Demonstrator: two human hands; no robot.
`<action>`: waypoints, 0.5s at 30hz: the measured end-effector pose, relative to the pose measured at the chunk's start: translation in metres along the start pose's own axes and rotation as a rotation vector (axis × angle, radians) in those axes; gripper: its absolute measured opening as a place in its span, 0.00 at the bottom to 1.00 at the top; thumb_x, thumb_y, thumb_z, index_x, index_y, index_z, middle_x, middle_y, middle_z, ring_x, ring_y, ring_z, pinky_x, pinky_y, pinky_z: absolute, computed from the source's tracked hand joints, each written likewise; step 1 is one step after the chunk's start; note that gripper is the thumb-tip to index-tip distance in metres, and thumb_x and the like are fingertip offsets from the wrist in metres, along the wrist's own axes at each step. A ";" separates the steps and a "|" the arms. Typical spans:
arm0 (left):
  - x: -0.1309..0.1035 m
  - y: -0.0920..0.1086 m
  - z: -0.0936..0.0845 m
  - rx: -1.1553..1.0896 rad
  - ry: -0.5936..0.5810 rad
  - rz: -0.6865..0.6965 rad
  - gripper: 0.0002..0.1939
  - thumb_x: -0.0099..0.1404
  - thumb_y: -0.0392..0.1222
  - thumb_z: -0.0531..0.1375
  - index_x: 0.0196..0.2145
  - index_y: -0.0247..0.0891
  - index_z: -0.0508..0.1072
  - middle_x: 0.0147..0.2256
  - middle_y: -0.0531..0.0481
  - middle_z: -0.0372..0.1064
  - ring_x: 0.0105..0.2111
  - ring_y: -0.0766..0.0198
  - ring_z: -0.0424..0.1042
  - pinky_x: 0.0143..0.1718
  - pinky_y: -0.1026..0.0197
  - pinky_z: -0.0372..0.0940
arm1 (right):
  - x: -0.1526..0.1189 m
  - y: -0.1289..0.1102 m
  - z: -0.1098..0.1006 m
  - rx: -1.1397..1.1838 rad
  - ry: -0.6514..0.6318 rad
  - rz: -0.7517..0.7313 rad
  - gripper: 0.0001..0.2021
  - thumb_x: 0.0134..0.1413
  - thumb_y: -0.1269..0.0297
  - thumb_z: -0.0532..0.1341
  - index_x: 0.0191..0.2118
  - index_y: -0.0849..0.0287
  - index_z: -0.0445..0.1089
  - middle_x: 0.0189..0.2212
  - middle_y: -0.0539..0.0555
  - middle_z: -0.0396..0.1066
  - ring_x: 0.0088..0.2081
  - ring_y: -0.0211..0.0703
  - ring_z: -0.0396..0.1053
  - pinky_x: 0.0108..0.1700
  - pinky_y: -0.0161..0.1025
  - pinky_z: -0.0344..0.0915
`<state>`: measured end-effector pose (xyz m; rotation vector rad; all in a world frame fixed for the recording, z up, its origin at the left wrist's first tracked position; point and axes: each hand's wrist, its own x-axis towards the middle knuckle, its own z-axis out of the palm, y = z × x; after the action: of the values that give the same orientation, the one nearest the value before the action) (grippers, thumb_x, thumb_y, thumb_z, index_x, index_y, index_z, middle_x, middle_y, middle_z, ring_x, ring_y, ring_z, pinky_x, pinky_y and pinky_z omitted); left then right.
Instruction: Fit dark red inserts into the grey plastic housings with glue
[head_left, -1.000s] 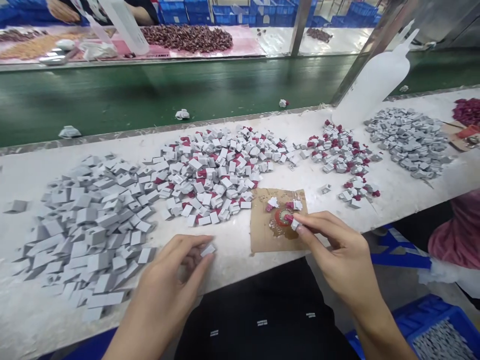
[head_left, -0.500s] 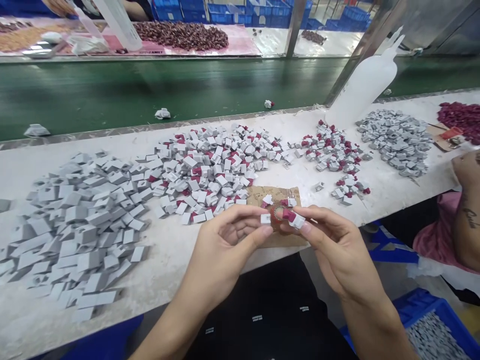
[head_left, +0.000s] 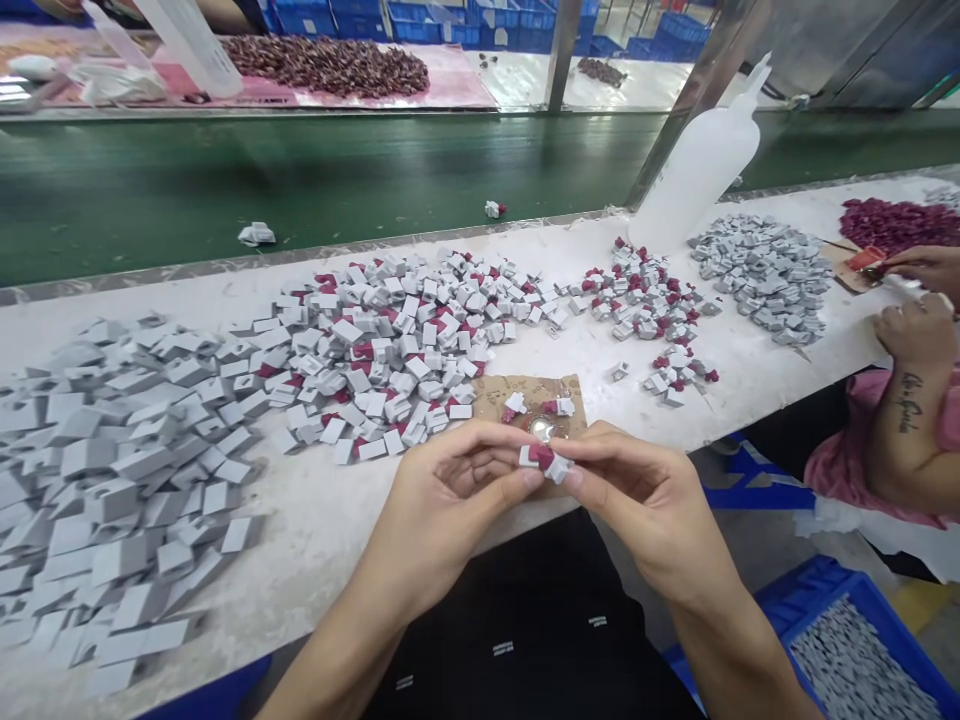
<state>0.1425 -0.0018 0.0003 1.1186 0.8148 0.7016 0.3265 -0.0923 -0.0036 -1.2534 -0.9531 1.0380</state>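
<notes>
1. Head view, hands, two: left hand (head_left: pixel 431 520), fingertips pinching one small white rectangular plastic block (head_left: pixel 527 456); right hand (head_left: pixel 667 510), fingertips pinching one maroon-and-white moulded piece (head_left: pixel 556 468).
2. Change: block and piece have come together, touching end to end; judged a fitting contact, though whether they are locked cannot be told.
3. At 12 o'clock, just beyond: one brown cardboard sheet (head_left: pixel 491 387), bearing two loose maroon-and-white pieces (head_left: pixel 514 404).
4. At 11 o'clock: one mixed white-and-maroon heap (head_left: pixel 405 350); items overlapping, uncountable.
5. At 9 o'clock: one grey block heap (head_left: pixel 142 460); likewise uncountable.
6. At 1 o'clock: one translucent white squeeze bottle (head_left: pixel 697 165), tilted.
7. At 4 o'clock: one blue plastic crate (head_left: pixel 806 585), filled with small grey parts.
</notes>
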 end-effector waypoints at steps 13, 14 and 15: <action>0.064 0.100 -0.066 0.728 0.211 0.193 0.13 0.70 0.54 0.74 0.47 0.46 0.89 0.42 0.46 0.88 0.39 0.52 0.84 0.41 0.51 0.80 | 0.165 -0.046 0.020 -0.376 -0.322 -0.126 0.13 0.71 0.60 0.76 0.57 0.50 0.88 0.49 0.54 0.89 0.44 0.49 0.86 0.52 0.50 0.86; 0.083 0.109 -0.074 0.786 0.309 0.196 0.14 0.72 0.53 0.74 0.49 0.44 0.89 0.43 0.46 0.88 0.41 0.52 0.83 0.45 0.50 0.80 | 0.200 -0.044 0.027 -0.502 -0.240 -0.176 0.15 0.74 0.63 0.71 0.62 0.53 0.86 0.52 0.56 0.88 0.45 0.49 0.86 0.53 0.51 0.85; 0.103 0.116 -0.080 0.827 0.386 0.184 0.13 0.74 0.50 0.73 0.51 0.42 0.88 0.45 0.46 0.88 0.44 0.53 0.83 0.50 0.50 0.79 | 0.235 -0.040 0.035 -0.656 -0.132 -0.216 0.17 0.76 0.70 0.66 0.64 0.56 0.84 0.55 0.59 0.87 0.48 0.50 0.85 0.57 0.52 0.83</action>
<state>0.1195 0.1559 0.0726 1.8463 1.4131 0.7648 0.3594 0.1419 0.0398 -1.5737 -1.5739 0.6563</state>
